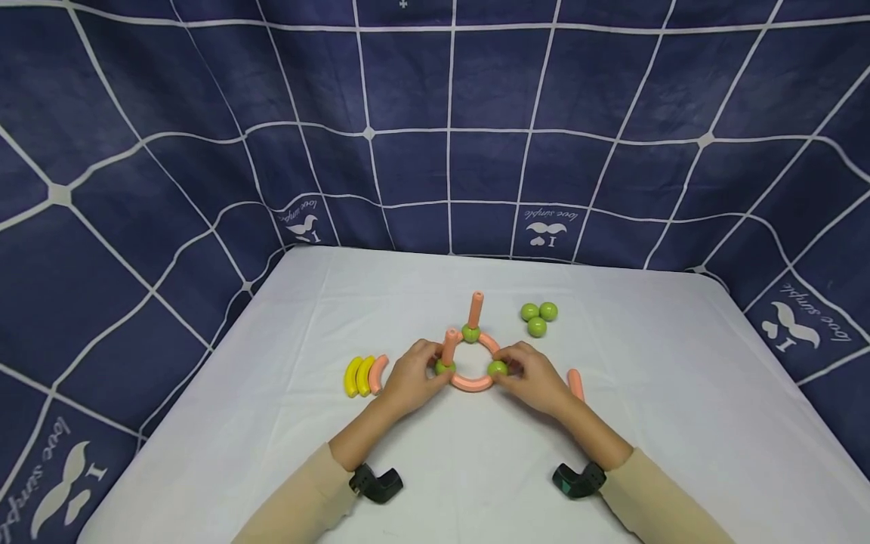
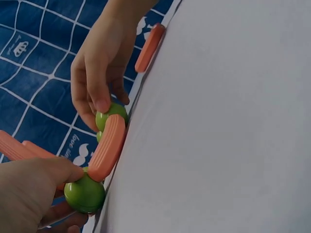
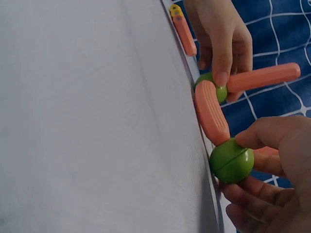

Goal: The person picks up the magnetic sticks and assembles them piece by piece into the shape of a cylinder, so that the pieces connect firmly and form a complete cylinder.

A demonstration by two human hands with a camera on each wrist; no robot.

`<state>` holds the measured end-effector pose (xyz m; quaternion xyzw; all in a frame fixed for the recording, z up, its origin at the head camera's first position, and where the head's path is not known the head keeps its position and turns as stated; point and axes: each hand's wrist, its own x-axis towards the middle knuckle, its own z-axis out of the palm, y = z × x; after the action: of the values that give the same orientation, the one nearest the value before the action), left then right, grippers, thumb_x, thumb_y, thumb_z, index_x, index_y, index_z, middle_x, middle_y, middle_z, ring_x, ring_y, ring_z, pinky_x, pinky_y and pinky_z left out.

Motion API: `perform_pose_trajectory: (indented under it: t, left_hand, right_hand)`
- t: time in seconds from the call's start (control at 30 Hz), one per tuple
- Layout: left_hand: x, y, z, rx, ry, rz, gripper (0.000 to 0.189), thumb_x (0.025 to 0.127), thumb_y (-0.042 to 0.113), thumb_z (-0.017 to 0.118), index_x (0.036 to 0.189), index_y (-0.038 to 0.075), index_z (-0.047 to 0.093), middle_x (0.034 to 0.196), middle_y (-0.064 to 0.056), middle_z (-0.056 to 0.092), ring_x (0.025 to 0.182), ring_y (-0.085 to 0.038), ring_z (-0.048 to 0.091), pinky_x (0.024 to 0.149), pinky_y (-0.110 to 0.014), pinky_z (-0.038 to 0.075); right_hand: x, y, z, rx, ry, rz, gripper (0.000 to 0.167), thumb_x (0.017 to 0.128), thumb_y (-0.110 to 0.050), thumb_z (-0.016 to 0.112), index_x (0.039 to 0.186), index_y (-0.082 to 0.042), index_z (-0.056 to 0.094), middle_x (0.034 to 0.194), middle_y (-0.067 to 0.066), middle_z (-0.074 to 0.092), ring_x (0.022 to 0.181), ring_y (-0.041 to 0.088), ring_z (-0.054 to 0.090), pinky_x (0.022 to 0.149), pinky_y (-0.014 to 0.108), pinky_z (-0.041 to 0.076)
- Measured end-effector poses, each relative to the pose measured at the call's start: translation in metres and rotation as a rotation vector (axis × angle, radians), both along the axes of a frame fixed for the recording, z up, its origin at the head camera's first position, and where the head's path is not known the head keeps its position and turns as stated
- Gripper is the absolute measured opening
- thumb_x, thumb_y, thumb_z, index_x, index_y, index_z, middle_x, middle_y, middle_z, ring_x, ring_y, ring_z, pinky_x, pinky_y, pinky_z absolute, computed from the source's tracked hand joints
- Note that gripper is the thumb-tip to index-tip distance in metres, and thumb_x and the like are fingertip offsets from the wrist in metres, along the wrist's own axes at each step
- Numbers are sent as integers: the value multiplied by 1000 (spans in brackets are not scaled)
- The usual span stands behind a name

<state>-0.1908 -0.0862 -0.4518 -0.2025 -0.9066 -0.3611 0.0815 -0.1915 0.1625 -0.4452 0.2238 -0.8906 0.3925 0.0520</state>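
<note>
A ring of curved salmon-pink rods (image 1: 472, 384) and green balls lies on the table. My left hand (image 1: 413, 375) pinches the left green ball (image 2: 84, 194), from which a straight pink rod (image 1: 450, 347) stands up. On the other side my right hand (image 1: 532, 375) holds the right green ball (image 3: 232, 161) between thumb and fingers. This ball has no upright rod. Between the two held balls runs the near curved rod (image 3: 212, 111). At the back of the ring, a third green ball (image 1: 470, 334) carries another upright pink rod (image 1: 476, 310).
Two yellow curved pieces (image 1: 358, 376) and a pink curved piece (image 1: 378, 374) lie left of my left hand. Three loose green balls (image 1: 538, 326) sit behind the ring to the right. Another pink rod (image 1: 575, 384) lies beside my right wrist. Dark blue checked cloth (image 1: 489, 166) hangs behind the white table (image 1: 680, 423).
</note>
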Motion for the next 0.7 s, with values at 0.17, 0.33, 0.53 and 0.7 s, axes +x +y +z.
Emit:
perform_pose_trajectory:
  t: [0.17, 0.33, 0.53, 0.7]
  left_hand:
    - [-6, -2, 3, 10, 10, 15, 31, 88, 20, 71, 114, 4, 64, 107, -6, 60, 94, -19, 59, 83, -37, 50]
    - [-14, -1, 1, 30, 1, 24, 28, 92, 21, 69, 113, 3, 63, 105, -8, 60, 92, -22, 58, 82, -39, 49]
    - [-23, 1, -2, 53, -28, 42, 26, 93, 20, 68, 112, 3, 63, 105, -8, 61, 90, -20, 58, 79, -37, 49]
    - [-30, 1, -5, 96, -11, 28, 20, 92, 19, 69, 107, 5, 65, 101, -5, 62, 87, -18, 56, 79, -34, 49]
  right_hand:
    - [5, -3, 1, 1, -22, 41, 27, 83, -11, 76, 108, -7, 68, 93, -3, 58, 81, 15, 57, 73, 28, 50]
    - [10, -8, 2, 30, -36, 79, 27, 84, -11, 74, 110, -9, 67, 92, -5, 56, 81, 13, 56, 72, 26, 49]
    - [16, -14, 3, 27, -34, 111, 25, 85, -11, 73, 109, -7, 67, 90, -5, 56, 78, 11, 55, 69, 25, 49]
    - [18, -18, 4, 19, -19, 110, 23, 85, -10, 73, 107, -5, 67, 87, -4, 57, 76, 11, 54, 67, 24, 48]
